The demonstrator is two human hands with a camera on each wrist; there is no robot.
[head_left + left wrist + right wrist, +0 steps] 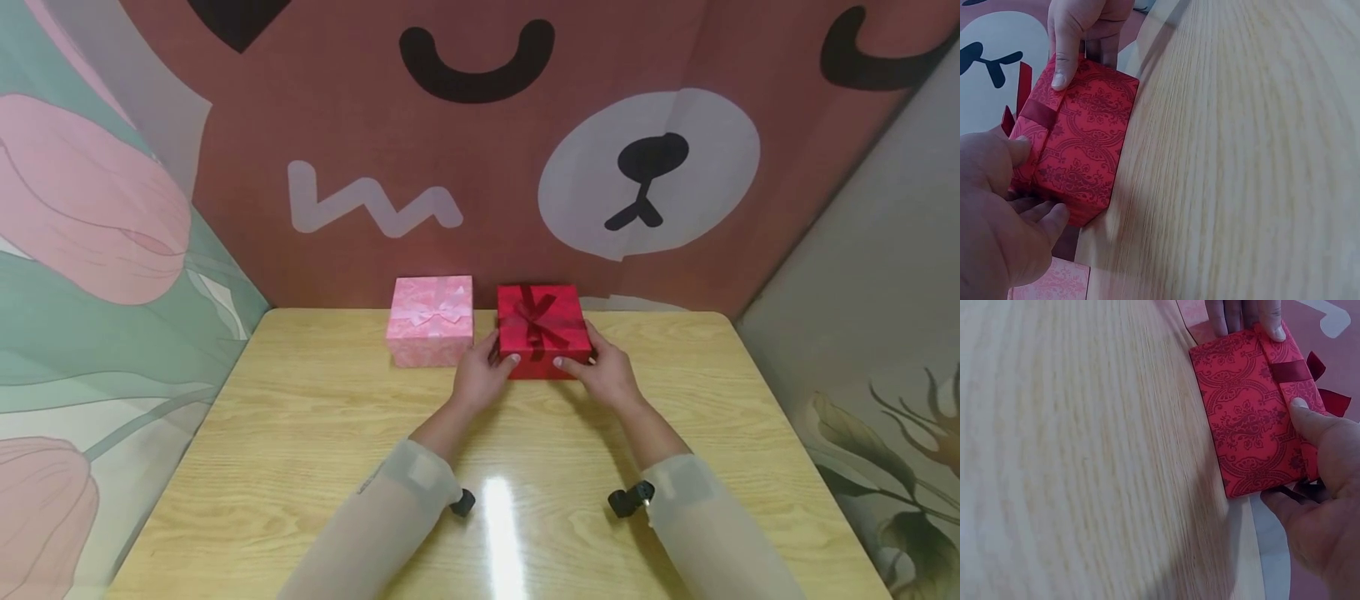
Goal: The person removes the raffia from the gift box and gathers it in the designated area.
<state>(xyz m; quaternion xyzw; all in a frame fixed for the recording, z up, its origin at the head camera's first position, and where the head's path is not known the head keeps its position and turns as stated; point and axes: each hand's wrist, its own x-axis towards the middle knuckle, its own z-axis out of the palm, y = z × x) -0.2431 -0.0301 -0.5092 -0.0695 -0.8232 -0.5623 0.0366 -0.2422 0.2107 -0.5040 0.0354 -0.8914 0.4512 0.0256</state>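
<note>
A red gift box (pixel 544 333) with a dark red ribbon and bow stands near the table's back edge, its lid on. My left hand (pixel 483 375) grips it at the left side, thumb on the front of the lid's rim. On the opposite side my right hand (pixel 609 371) holds it the same way, thumb at the front and fingers along the side. In the left wrist view the patterned front of the red gift box (pixel 1088 131) shows between both hands. A pink gift box (pixel 431 321) with a pale bow stands just left of the left hand.
Both boxes stand on a light wood-grain table (pixel 315 467). Directly behind its back edge hangs a brown cloth (pixel 495 158) printed with a bear face. A flower-printed cloth (pixel 82 192) borders the left, and a grey wall covering (pixel 862 275) the right.
</note>
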